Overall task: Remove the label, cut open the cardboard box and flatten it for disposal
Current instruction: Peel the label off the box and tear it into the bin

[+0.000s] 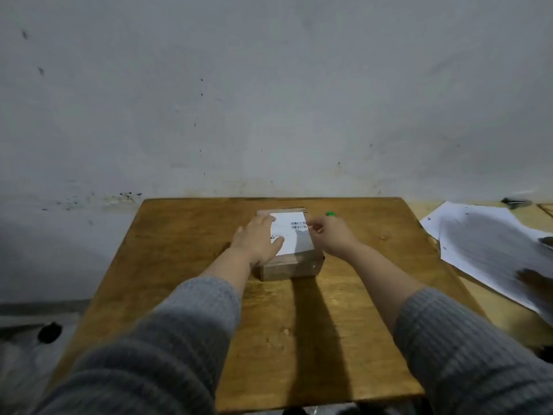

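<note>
A small brown cardboard box (pixel 291 265) lies on the wooden table (pixel 185 244), toward its far middle. A white label (pixel 291 233) with barcodes covers most of the box top. My left hand (pixel 257 238) rests flat on the left part of the box top, fingers spread over the label's left edge. My right hand (pixel 332 235) is at the box's right side, with its fingertips pinched at the label's right edge near the barcodes. Whether the edge is lifted I cannot tell.
A small green object (pixel 330 214) lies on the table just behind my right hand. White paper sheets (pixel 484 244) lie on a second surface to the right, where a dark hand (pixel 538 284) shows. A stained wall rises directly behind the table.
</note>
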